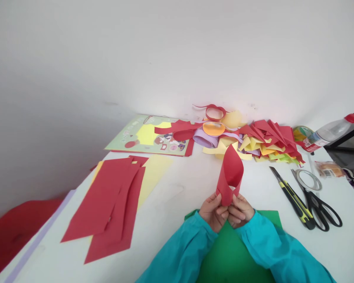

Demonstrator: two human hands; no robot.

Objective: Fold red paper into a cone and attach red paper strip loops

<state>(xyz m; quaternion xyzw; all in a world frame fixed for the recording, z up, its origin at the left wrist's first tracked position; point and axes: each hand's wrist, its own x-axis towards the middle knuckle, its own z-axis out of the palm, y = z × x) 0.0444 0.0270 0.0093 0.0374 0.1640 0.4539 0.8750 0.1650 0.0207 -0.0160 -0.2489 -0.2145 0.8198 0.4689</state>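
Note:
Between my two hands a piece of red paper (224, 181) is bent round into a pointed, open loop, its tip standing up and away from me. My left hand (214, 211) pinches its lower left edge with thumb and fingers. On the lower right edge, my right hand (240, 210) is closed in the same way, close to the left one. Below both hands lies a green sheet (230, 255), partly covered by my teal sleeves. The undersides of the fingers are hidden.
Red paper sheets (106, 200) lie left, near a pale green illustrated pad (126, 137). Cut paper pieces (268, 137) and paper loops (206, 137) pile up along the wall. A utility knife (295, 200), black scissors (321, 210), tape roll (308, 179) and plastic bottle (330, 131) are right.

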